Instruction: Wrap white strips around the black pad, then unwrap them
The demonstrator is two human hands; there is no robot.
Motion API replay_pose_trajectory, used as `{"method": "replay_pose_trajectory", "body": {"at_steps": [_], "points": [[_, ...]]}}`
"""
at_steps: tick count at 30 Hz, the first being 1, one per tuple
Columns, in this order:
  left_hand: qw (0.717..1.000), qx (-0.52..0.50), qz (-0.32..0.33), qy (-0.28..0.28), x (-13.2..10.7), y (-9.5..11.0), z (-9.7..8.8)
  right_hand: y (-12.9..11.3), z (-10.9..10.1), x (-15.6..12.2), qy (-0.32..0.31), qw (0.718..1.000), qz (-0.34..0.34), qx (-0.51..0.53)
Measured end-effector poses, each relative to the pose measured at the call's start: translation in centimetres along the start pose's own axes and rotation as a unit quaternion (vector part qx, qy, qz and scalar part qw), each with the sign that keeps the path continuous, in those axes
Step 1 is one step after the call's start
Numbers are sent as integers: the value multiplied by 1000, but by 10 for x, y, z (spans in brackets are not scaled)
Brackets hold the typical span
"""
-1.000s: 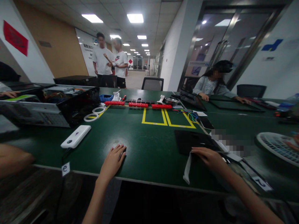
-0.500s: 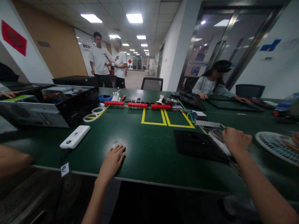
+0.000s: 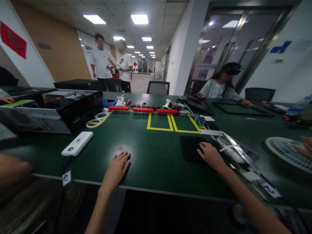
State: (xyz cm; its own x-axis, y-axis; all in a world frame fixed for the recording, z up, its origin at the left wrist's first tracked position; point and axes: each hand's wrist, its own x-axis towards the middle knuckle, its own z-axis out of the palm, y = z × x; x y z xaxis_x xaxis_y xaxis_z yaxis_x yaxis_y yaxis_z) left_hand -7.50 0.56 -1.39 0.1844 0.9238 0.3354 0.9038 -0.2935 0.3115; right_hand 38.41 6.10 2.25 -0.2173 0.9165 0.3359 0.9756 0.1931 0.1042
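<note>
My left hand (image 3: 117, 168) lies flat and open on the green table (image 3: 151, 152), near its front edge, holding nothing. My right hand (image 3: 210, 155) rests on a black mat (image 3: 190, 146) to the right, fingers loosely spread on it. Just right of that hand lie a white device with a strap (image 3: 230, 151) and a long shiny strip (image 3: 240, 151).
A white power bank (image 3: 77, 143) lies at the left, with an open computer case (image 3: 48, 110) behind it. Yellow tape squares (image 3: 170, 125), red blocks (image 3: 142, 110) and white tape rings (image 3: 94, 123) sit further back. A white fan (image 3: 287, 151) is at the right. People stand and sit beyond.
My right hand went from the mat's near edge out to the white device on the right, then came back left onto the black mat. My left hand has stayed put.
</note>
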Motion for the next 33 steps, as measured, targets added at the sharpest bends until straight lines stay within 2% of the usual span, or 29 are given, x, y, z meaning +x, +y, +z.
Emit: {"method": "replay_pose_trajectory", "body": {"at_steps": [5,15,21,24,27,30,33], "points": [[1000,5,3,-2,0,2,-1,-48,-9,-2,-17,1000,-17,2],[1000,-1,2,4,0,3,-2,-168,-30,7,-31,997,-67,32],[1000,-4,4,7,0,0,0,-217,-35,15,-49,994,-82,45],[1000,5,7,0,-1,1,-1,-230,-34,18,-60,994,-76,58],[1000,14,12,-5,-1,3,-3,-232,-36,18,-71,992,-78,71],[1000,21,23,-6,-2,5,-6,-217,-43,16,-84,981,-127,118],[999,21,34,-9,-3,6,-8,-184,-52,14,-86,959,-195,188]]}}
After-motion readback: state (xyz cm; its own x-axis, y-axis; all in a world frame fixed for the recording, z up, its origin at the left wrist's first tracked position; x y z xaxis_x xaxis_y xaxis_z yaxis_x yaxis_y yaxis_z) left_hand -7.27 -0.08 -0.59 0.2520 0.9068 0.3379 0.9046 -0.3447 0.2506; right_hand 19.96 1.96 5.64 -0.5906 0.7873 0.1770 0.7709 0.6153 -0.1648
